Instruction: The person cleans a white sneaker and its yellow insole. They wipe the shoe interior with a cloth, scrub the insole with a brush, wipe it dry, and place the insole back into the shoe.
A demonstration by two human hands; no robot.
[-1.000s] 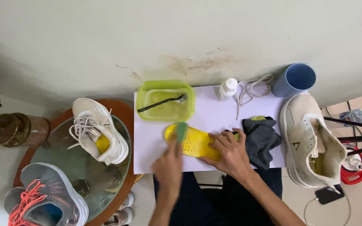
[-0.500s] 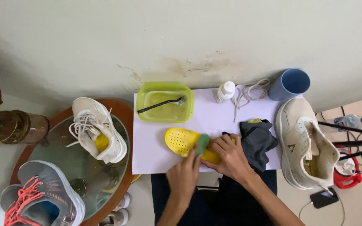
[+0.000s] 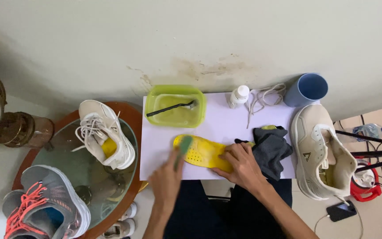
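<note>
A: Hands first. What does each one hold?

B: The left hand (image 3: 166, 179) is curled shut around a small green brush (image 3: 183, 148), its head down on the toe end of the yellow insole (image 3: 202, 153). The right hand (image 3: 243, 166) lies flat, fingers spread and lightly bent, pressing the insole's heel end to the sheet; it grips nothing.

A: And the insole itself?

B: Thin, foam-like and rounded at the toe, with rows of small punched holes. It lies lengthwise on a smooth white sheet (image 3: 217, 119), near the edge closest to the person.

A: What sits beside it?

B: A crumpled dark grey cloth (image 3: 270, 148), soft and folded, touching the right hand's far side. Right of the sheet lies a cream shoe (image 3: 317, 150) without laces.

A: Farther back?

B: A translucent green plastic tub (image 3: 175, 105), rectangular with rounded corners, holds a dark-handled brush (image 3: 171, 108). Next to it stand a small white bottle (image 3: 238, 96), a tangle of pale laces (image 3: 264, 95) and a blue cup (image 3: 307, 89) on its side.

A: To the left?

B: A round glass-topped table (image 3: 82, 166) with a wooden rim carries a white laced shoe (image 3: 105, 139) and a grey mesh shoe (image 3: 45, 203) with coral laces.
</note>
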